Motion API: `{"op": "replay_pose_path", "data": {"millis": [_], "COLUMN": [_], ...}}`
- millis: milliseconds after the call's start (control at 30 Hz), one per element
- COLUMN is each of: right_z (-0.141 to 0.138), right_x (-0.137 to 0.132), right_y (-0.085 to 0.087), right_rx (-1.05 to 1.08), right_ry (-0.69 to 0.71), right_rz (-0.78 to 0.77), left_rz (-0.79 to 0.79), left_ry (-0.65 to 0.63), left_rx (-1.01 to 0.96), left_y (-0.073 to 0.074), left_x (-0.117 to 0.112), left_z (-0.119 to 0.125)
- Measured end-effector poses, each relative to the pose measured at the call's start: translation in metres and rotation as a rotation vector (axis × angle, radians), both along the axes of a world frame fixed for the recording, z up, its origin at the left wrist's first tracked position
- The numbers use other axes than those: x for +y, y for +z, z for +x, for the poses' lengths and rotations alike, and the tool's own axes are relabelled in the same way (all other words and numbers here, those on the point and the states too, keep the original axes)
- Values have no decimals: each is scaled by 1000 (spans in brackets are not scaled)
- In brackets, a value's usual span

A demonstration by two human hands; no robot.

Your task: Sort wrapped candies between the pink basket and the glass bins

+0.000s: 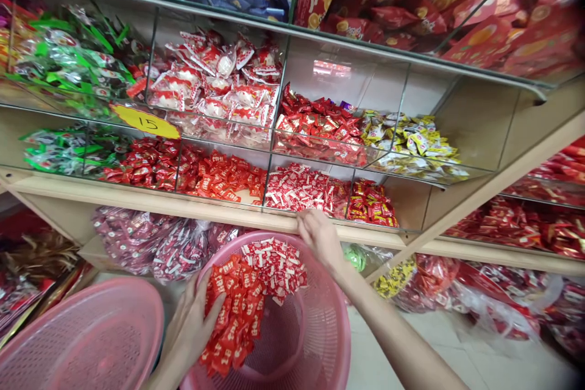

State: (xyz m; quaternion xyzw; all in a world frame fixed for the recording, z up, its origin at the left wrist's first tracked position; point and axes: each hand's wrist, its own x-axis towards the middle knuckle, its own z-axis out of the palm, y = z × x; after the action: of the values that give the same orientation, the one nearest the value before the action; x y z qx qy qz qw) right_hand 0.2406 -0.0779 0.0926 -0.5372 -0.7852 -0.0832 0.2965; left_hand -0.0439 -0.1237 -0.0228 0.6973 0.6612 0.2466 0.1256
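Note:
My left hand (194, 323) holds the rim of a pink plastic basket (315, 341), fingers curled over its left edge beside a pile of red wrapped candies (233, 317) and red-and-white candies (274, 265) inside it. My right hand (317, 234) reaches up to the front lip of the lower shelf bin, fingers hooked over the edge at a compartment of red-and-white candies (301, 189). Whether it holds any candy is hidden.
A second pink basket (82, 341) sits at lower left. Glass-fronted bins hold green (68, 61), white-and-red (219, 79), red (315, 122) and yellow (411, 143) sweets; a yellow price tag (145, 122) reads 15. Bagged candies lie under the wooden shelf (137, 198).

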Motion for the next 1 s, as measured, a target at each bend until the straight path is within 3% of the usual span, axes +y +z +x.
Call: {"op": "replay_pose_path", "data": {"millis": [67,167,267,367,600,767,1000], "right_z": [11,25,32,33,43,38,26], "right_x": [19,55,84,99,104,105,88], "right_y": [19,34,34,27,10,13,26], "right_rx": [55,50,30,58,296,294,141], "right_ry": [-85,-280,-372,-378,-395,-379,-623], "right_rz": [37,-49,-216,-314,-254,-283,-336], "left_rz": [-6,-10,8,25,5,1,-1], "left_ry": [-3,-1,-11,-12,-21,-14,-22], "left_rx": [2,5,-1,0,8,0,3], "left_y": [0,0,-2,-3,-2,-7,-7], "left_x": [0,-1,-1,-1,-2,-2,-1], "left_z": [0,1,0,-2,-2,-3,-3]}}
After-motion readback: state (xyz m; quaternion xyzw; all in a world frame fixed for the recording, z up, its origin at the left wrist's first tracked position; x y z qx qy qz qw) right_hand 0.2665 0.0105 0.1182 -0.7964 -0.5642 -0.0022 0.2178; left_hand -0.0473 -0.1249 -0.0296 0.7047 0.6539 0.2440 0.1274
